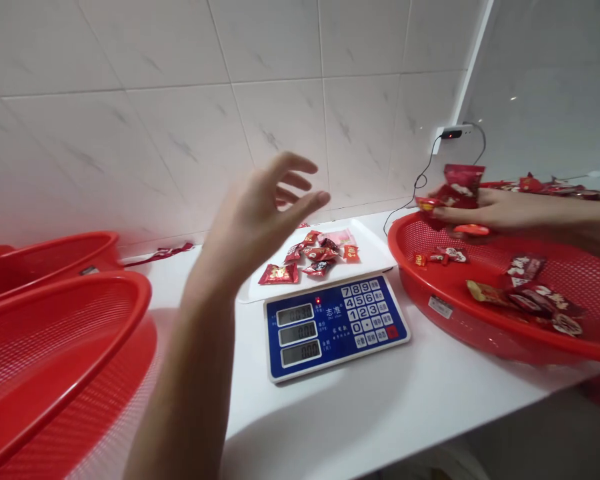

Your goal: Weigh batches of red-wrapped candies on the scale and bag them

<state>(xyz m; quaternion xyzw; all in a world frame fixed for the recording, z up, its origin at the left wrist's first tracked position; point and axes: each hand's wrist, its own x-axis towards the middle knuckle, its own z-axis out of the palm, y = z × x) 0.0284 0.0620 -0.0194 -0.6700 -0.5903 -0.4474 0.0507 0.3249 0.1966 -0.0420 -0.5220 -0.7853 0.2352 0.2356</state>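
Being held open with fingers spread, the left hand [253, 223] was recorded empty above a white scale tray [375, 255] of red-wrapped candies [320, 253] on a digital price scale [335, 327]; red candy packets [463, 190] were found gripped by the right hand [500, 217] over a red plastic basket [420, 280].

Bright even light, soft shadows — blurred left edge

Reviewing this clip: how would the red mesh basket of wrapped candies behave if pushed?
The red mesh basket is probably light, being thin plastic. It would likely slide on the smooth white counter, and the loose wrapped candies may shift.
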